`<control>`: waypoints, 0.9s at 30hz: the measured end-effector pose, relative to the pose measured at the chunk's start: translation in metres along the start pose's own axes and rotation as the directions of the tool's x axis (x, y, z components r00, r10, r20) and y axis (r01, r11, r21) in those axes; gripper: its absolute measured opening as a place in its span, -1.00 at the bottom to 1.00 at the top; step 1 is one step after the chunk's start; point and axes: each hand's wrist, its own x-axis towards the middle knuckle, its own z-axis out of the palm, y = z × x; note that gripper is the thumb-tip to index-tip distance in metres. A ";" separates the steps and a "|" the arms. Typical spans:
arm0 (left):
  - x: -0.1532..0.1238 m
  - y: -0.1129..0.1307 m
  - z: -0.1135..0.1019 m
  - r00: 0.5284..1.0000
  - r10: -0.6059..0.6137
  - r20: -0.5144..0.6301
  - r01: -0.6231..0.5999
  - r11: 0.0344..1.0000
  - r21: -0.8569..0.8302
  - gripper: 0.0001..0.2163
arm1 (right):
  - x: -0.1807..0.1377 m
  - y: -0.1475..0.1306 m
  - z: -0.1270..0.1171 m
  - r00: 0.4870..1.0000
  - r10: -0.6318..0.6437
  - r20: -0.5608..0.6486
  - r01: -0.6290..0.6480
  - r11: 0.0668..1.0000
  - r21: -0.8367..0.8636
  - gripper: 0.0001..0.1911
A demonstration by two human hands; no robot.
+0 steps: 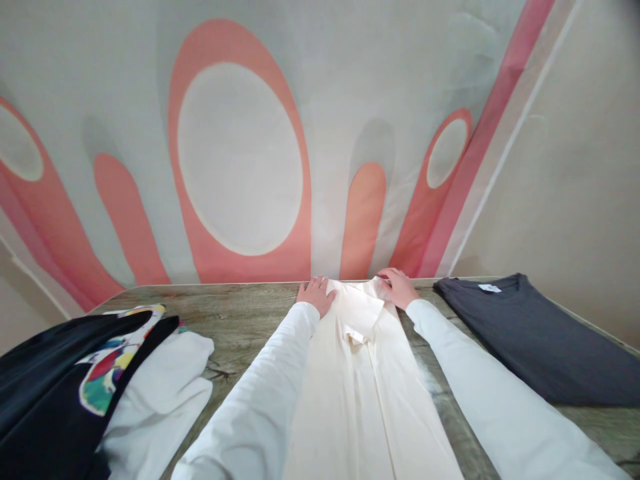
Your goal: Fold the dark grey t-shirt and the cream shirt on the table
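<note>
A cream shirt [365, 400] lies lengthwise on the wooden table in front of me, folded into a narrow strip. Near its far end a folded-over flap, perhaps a sleeve, forms a small open end. My left hand [317, 295] rests at the far left corner of the cloth, its fingers spread and lying flat. At the opposite far corner is my right hand [399, 287], fingers stretched out over the table's back edge and thumb beside the fabric. Both hands touch the shirt. The near end of the cloth runs out of view.
A folded dark grey T-shirt [540, 347] lies on the right of the table [245, 327]. To the left are a black garment with a colourful print [45, 380] and a white cloth [163, 393]. Behind the table stands a wall with pink oval shapes [240, 160].
</note>
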 end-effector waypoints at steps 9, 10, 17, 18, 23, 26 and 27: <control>-0.003 -0.006 -0.006 0.973 -0.220 0.067 0.219 0.975 0.024 -0.38 | -0.013 -0.023 0.004 0.961 0.008 0.277 0.044 0.982 -0.182 -0.41; -0.005 -0.007 -0.009 0.974 -0.221 0.042 0.219 0.975 0.039 -0.41 | -0.014 -0.021 0.002 0.975 0.033 0.218 0.015 0.977 -0.215 -0.42; -0.030 -0.003 -0.029 0.997 0.081 0.009 -0.081 0.996 0.038 -0.52 | -0.031 -0.031 -0.023 0.990 -0.144 0.013 0.144 0.981 -0.129 -0.55; -0.036 0.002 -0.030 0.992 0.121 0.024 -0.122 0.992 0.017 -0.53 | -0.035 -0.036 -0.023 0.982 -0.186 0.019 0.187 0.978 -0.088 -0.57; -0.069 0.034 -0.032 0.954 0.295 0.060 -0.290 0.954 -0.077 -0.54 | -0.045 -0.045 -0.017 0.997 -0.074 -0.004 0.074 0.997 0.001 -0.70; -0.084 0.046 -0.028 0.941 0.331 0.064 -0.326 0.942 -0.082 -0.55 | -0.044 -0.038 -0.014 0.998 0.062 0.015 -0.062 0.998 0.011 -0.69; -0.087 0.048 -0.027 0.940 0.335 0.060 -0.330 0.941 -0.076 -0.55 | -0.043 -0.036 -0.014 0.996 0.084 0.032 -0.085 0.996 0.019 -0.67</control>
